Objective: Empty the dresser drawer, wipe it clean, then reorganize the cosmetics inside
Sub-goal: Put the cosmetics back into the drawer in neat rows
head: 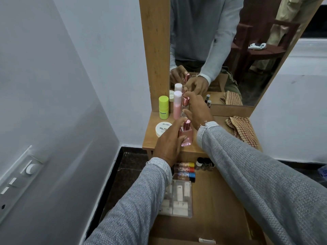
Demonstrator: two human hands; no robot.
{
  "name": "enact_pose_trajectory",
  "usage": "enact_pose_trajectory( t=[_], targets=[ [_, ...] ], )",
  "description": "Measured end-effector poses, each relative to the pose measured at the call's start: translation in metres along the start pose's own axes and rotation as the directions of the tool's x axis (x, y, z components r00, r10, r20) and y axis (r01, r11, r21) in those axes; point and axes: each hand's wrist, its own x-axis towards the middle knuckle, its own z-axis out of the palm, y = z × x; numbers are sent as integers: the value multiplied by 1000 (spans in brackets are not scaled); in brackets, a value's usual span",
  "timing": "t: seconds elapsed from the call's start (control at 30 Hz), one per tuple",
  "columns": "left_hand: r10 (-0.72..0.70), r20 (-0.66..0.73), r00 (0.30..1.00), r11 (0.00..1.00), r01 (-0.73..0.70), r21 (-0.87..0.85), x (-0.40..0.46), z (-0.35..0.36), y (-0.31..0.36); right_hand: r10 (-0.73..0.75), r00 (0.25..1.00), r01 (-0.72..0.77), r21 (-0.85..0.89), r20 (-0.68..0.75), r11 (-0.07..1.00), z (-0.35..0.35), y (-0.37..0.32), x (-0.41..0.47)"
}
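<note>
The wooden drawer point(217, 200) stands pulled out below the dresser top point(152, 140). It holds several coloured tubes point(185, 171), small dark bottles point(205, 163) and a clear plastic tray of white pieces point(178, 200). My left hand point(168, 140) grips a square pink perfume bottle point(185, 137) standing on the dresser top. My right hand point(196, 108) reaches further back, fingers around a second bottle with a rose-gold cap point(185, 100). Beside it stand a tall pink bottle point(177, 106), a lime-green bottle point(163, 106) and a white nail polish remover tub point(162, 129).
A checked cloth point(242, 128) lies on the right of the dresser top. The mirror point(221, 50) rises behind, with two small nail polish bottles point(209, 103) at its base. A white wall with a switch panel point(19, 181) is close on the left. Dark floor lies below.
</note>
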Motion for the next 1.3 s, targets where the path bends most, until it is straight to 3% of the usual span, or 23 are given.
enact_pose_trajectory(
  t=[0.7,1.3],
  targets=[
    [-19,-12,1000,1000,19,3,-2,2,1,-14,999,19,124,-38,992,-17,5,-12],
    [-28,36,999,996,30,-80,-22,2,34,21,999,-8,284,-43,959,-94,28,-119]
  ],
)
